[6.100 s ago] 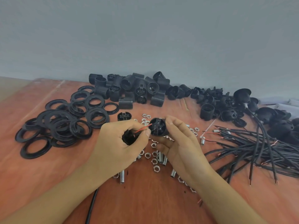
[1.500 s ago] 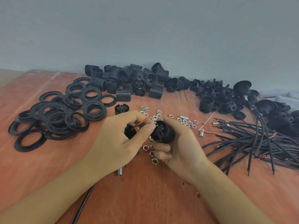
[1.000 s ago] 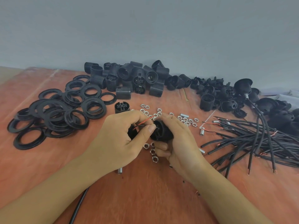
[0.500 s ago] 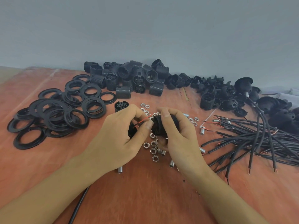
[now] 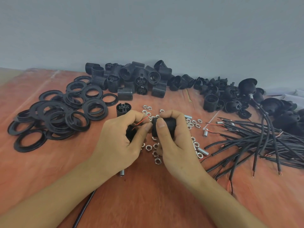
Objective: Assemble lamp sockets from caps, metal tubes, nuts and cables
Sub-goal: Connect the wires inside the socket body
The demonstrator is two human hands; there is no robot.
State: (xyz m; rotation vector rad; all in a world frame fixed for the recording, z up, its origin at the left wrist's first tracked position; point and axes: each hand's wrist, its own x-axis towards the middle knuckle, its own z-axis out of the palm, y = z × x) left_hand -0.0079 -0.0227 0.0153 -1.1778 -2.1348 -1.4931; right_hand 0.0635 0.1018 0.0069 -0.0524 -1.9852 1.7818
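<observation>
My right hand (image 5: 174, 142) grips a black threaded socket body (image 5: 166, 123) lying sideways, thumb across its rim. My left hand (image 5: 121, 139) holds a black cap (image 5: 130, 133) in its curled fingers and pinches a thin red wire (image 5: 141, 121) at the socket's end. A black cable (image 5: 82, 211) trails from under my left forearm toward the near edge. Loose silver nuts (image 5: 155, 153) and short metal tubes (image 5: 202, 151) lie on the table under and around both hands.
Black rings (image 5: 57, 116) are heaped at the left. Threaded socket bodies (image 5: 130, 81) pile along the wall, black caps (image 5: 230, 96) to their right. A bundle of black cables (image 5: 255, 140) spreads at the right. One socket insert (image 5: 123, 109) stands behind my left hand.
My right hand has turned the socket body from facing me to lying sideways, thumb now over its rim. My left hand has kept its hold on the cap and red wire.
</observation>
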